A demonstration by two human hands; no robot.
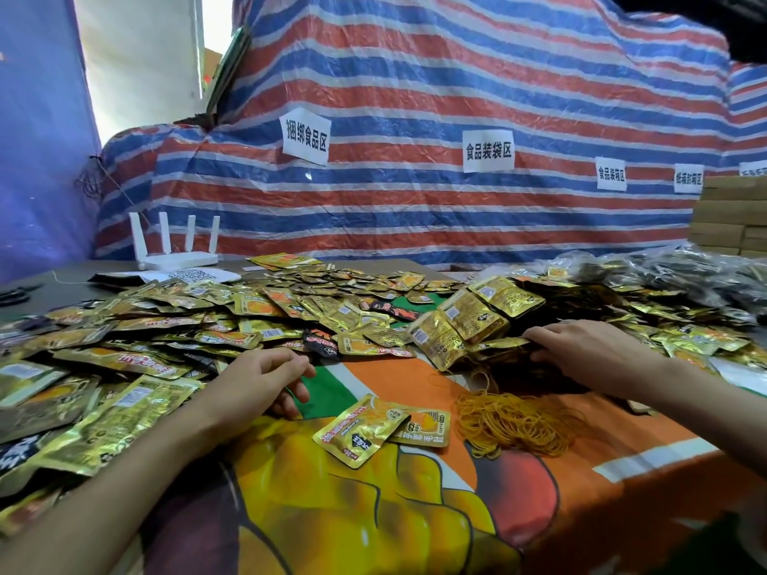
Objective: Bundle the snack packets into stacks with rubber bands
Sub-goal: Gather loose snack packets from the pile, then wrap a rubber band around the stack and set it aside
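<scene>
The left hand [269, 379], loosely curled and empty, is nearer the two packets [375, 429] just right of it, in the middle of the desk [415, 533]. The right hand [581, 346] rests straight-fingered on bundles [465, 325] beyond the bands [510, 425].

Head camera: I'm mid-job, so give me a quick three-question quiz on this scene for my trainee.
1. True or false: the rubber bands lie in a loose pile on the cloth, nearer the right hand than the left hand.
2. How many loose packets lie apart from the heaps, on the cloth between the hands? A) one B) two C) five
3. Short answer: which hand reaches to the gold stacks?

Key: 1 true; 2 B; 3 the right hand.
</scene>
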